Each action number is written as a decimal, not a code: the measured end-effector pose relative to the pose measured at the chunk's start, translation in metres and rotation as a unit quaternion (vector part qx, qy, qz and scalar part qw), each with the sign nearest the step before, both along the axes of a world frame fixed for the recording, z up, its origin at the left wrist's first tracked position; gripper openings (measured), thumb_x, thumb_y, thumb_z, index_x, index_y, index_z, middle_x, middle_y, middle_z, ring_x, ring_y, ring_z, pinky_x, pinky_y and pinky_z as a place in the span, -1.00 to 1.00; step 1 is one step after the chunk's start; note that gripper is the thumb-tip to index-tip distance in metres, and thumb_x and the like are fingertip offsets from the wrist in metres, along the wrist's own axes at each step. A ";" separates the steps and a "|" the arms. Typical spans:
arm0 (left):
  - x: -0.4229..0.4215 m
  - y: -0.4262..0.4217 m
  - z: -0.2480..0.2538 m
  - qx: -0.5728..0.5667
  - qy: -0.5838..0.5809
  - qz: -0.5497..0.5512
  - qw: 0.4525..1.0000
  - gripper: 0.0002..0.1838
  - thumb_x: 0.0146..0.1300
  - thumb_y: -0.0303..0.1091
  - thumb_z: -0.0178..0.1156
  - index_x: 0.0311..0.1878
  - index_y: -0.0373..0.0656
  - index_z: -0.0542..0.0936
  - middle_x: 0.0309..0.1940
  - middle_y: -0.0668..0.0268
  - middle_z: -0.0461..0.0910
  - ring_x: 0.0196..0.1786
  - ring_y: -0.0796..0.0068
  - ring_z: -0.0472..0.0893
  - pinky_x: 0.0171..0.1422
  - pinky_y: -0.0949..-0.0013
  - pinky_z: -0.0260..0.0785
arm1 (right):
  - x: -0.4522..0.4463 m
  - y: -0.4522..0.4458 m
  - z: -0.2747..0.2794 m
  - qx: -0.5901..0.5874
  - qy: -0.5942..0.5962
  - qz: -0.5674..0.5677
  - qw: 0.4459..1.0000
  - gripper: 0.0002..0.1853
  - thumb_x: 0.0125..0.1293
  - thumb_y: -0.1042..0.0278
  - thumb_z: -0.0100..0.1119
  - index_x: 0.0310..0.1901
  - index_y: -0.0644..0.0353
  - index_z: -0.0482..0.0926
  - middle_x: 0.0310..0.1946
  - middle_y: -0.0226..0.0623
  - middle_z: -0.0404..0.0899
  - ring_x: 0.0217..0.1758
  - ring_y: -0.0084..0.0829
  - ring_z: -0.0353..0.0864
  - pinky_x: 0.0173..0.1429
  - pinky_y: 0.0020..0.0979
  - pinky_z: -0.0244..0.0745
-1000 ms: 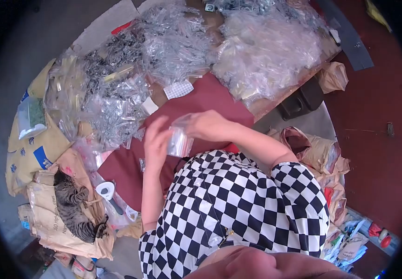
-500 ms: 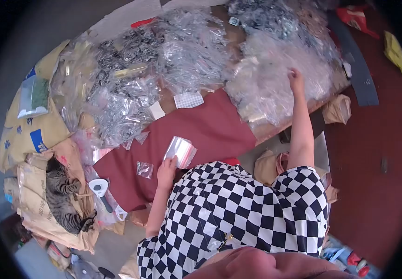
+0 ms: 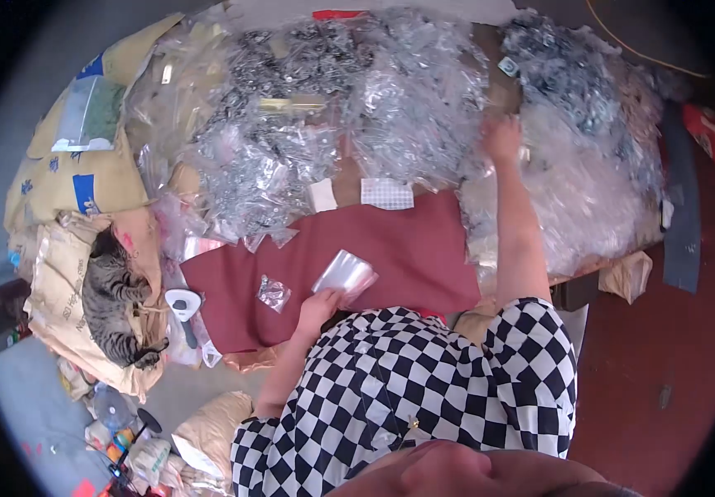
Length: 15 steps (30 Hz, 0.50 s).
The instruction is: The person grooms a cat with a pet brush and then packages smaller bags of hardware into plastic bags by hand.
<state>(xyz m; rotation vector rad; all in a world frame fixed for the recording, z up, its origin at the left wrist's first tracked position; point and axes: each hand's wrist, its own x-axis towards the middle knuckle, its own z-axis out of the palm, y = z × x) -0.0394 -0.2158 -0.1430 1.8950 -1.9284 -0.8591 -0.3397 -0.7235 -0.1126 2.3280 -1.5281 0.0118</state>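
Observation:
My left hand [image 3: 322, 306] is closed on a stack of clear zip bags [image 3: 347, 272] with reddish strips along one edge, held over the dark red mat [image 3: 415, 244]. Left of it on the mat lies a small clear packet [image 3: 273, 293] with shiny contents. My right arm reaches far across the table, and my right hand [image 3: 502, 141] is smeared by motion. That hand is between the heap of clear packets with small silvery parts [image 3: 411, 95] and the whitish heap of clear packets [image 3: 581, 178]. Whether its fingers hold anything is not visible.
A tabby cat [image 3: 117, 286] lies on a brown paper sack [image 3: 63, 306] at left. Near it are a white and grey handled tool [image 3: 182, 306] and a printed sack [image 3: 43, 182]. Blue-grey packets [image 3: 560, 74] are heaped at the back right. Small white checked sheets [image 3: 387, 193] lie behind the mat.
The view has turned, shifting the table contents rightward. My right hand has moved left from over the whitish heap to the gap beside it. My left hand keeps the zip bags.

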 end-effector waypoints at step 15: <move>0.029 -0.013 0.040 0.079 0.167 0.209 0.960 -0.55 0.20 0.04 0.32 -0.49 -0.20 0.55 -0.58 0.03 0.51 -0.44 -0.07 0.57 -0.36 0.05 0.37 | 0.294 -0.022 0.033 0.259 -0.276 0.100 0.920 -0.53 0.21 0.16 0.33 0.16 0.04 0.58 -0.13 -0.20 0.70 -0.09 -0.34 0.71 -0.11 -0.28 0.61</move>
